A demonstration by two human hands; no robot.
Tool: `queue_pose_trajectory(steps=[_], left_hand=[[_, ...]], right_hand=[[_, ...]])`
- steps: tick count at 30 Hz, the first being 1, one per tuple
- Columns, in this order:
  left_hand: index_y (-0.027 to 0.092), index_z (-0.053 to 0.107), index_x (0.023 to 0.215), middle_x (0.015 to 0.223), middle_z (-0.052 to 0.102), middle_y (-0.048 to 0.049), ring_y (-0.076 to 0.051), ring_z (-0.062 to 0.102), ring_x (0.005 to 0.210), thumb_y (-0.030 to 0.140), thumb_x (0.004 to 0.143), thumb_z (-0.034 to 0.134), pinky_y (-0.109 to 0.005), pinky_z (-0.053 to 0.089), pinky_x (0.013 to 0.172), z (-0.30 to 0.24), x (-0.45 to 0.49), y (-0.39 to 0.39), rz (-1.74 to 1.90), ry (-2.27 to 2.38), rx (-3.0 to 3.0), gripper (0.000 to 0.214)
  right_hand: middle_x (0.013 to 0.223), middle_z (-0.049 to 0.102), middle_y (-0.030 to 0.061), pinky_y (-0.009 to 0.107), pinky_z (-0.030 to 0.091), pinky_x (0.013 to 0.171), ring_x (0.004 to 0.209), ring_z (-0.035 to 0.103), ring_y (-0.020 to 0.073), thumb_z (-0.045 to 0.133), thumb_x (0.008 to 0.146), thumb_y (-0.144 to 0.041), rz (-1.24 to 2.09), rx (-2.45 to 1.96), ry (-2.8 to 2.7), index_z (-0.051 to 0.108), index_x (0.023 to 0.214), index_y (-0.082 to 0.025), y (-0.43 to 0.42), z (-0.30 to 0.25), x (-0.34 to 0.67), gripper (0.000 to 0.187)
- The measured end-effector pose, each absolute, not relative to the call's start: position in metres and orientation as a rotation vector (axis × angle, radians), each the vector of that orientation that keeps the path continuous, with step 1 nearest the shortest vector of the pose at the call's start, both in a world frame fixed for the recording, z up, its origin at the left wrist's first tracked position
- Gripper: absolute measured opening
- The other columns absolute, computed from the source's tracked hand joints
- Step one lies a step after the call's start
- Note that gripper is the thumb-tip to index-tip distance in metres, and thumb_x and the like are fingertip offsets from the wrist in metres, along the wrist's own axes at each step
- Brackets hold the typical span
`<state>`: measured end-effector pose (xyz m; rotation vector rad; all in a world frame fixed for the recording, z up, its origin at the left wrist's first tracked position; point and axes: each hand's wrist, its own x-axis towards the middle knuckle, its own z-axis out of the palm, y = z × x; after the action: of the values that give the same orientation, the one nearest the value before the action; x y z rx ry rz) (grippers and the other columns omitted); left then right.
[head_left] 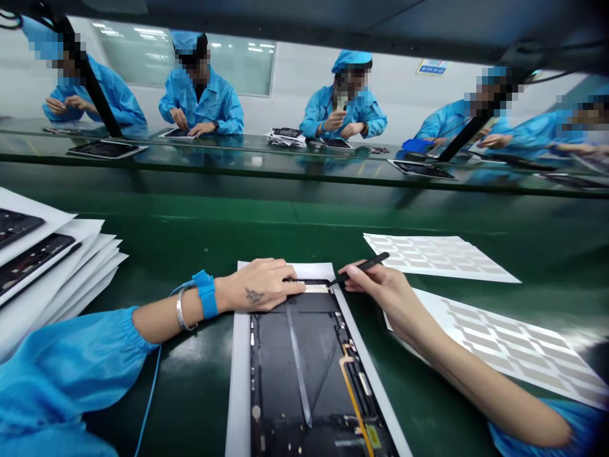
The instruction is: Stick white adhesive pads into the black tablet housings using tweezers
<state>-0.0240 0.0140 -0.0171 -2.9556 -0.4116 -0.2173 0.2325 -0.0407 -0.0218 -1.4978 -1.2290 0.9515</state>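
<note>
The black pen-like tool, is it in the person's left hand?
No, the right hand grips the black tool; the left hand rests flat on the tablet at its top edge.

The surface before you is green and glossy. The open device looks like dark matt metal, and it lies on a smooth white paper sheet. Your stylus is matt black plastic. Your sleeve is thin blue cloth, and your bracelet is shiny metal.
</note>
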Motion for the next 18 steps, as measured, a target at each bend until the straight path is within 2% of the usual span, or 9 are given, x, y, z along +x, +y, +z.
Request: queue_pose_trajectory(steps=[7,18], left_hand=[[0.022,0.056,0.129,0.11,0.062,-0.008,-0.019,0.054,0.086,0.017,0.099,0.04,-0.032,0.045,0.07,-0.0157,-0.0235,0.0137,-0.208,-0.411,-2.976,0.035],[0.021,0.056,0.128,0.109,0.062,-0.0088,-0.02,0.054,0.086,0.016,0.098,0.041,-0.032,0.045,0.071,-0.0185,-0.023,0.0147,-0.256,-0.39,-2.97,0.034]], right_hand=[[0.076,0.07,0.0047,0.032,0.053,0.073,0.07,0.063,0.0174,0.078,0.066,-0.062,0.879,-1.448,-1.194,0.075,0.078,-0.019,-0.0447,-0.028,0.2297,0.045],[0.072,0.07,0.0056,0.037,0.055,0.076,0.072,0.065,0.0211,0.077,0.061,-0.067,0.886,-1.493,-1.217,0.073,0.075,-0.018,-0.0421,-0.0283,0.2295,0.051]])
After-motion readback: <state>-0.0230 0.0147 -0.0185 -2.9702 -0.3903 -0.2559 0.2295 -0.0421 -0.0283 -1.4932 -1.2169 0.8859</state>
